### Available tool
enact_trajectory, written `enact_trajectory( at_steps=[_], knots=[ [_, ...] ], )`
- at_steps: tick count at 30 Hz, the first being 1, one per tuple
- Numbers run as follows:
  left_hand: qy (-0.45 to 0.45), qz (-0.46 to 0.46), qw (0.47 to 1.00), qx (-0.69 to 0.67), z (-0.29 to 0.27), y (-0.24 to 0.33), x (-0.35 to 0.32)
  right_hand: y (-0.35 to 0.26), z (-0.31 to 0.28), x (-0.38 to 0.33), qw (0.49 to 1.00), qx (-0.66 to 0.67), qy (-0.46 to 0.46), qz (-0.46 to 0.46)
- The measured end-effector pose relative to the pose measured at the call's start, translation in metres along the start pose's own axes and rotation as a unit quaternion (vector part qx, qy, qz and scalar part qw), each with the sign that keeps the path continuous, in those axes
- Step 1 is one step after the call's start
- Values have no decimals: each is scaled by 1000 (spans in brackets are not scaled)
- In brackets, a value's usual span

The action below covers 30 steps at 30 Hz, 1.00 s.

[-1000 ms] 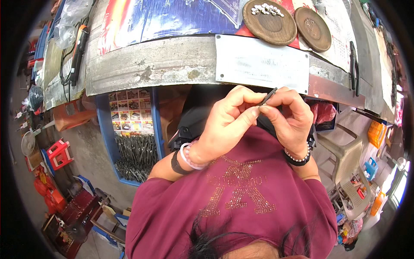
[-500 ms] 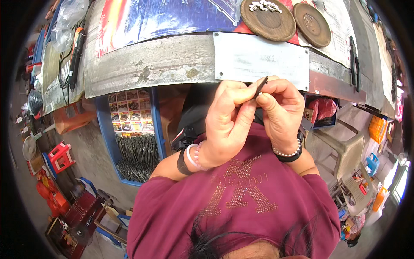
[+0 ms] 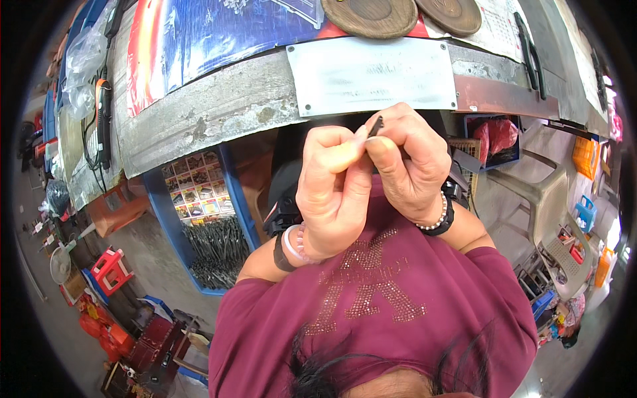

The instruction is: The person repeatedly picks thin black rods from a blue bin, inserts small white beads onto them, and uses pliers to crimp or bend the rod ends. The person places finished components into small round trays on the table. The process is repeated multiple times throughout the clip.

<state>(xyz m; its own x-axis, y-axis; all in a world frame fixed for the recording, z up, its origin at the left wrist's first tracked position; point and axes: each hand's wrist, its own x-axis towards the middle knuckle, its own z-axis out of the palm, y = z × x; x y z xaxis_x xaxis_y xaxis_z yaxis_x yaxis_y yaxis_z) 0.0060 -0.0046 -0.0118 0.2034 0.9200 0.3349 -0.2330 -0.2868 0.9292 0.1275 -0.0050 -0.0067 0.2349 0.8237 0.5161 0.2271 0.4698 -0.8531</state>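
My left hand (image 3: 335, 186) and my right hand (image 3: 411, 166) meet just in front of the bench edge, fingertips together. Between them is a small, thin dark piece (image 3: 377, 126), its notched tip sticking up. The thumb and forefinger of each hand pinch it, and fingers cover most of its length, so its kind is unclear. Right behind my fingers, a white plate (image 3: 371, 76) with screws at its corners lies along the bench edge.
Two round wooden dishes (image 3: 391, 30) sit at the far side, with black-handled pliers (image 3: 531, 56) to their right. Below the bench on the left, a blue crate (image 3: 159, 225) holds many thin black pieces (image 3: 215, 249). A plastic chair (image 3: 564, 259) stands at right.
The view has shifted, with the bench lower and the dishes partly out of the picture. Both hands appear slightly further left, and less of the dark piece shows between the fingers.
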Motion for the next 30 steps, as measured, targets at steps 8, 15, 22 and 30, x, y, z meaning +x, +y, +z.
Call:
enact_trajectory(
  at_steps=[8,15,22,30],
  knots=[
    [-25,4,999,38,2,7,-2,6,-3,-7,996,-21,-74,-44],
    [-57,-104,986,-115,6,16,-3,-5,-28,13,975,106,116,156],
    [-45,-130,972,-191,6,14,-1,-7,-26,15,976,-14,139,167],
    [4,-114,983,-146,2,14,-1,-3,-19,2,988,154,-30,5]
  ],
)
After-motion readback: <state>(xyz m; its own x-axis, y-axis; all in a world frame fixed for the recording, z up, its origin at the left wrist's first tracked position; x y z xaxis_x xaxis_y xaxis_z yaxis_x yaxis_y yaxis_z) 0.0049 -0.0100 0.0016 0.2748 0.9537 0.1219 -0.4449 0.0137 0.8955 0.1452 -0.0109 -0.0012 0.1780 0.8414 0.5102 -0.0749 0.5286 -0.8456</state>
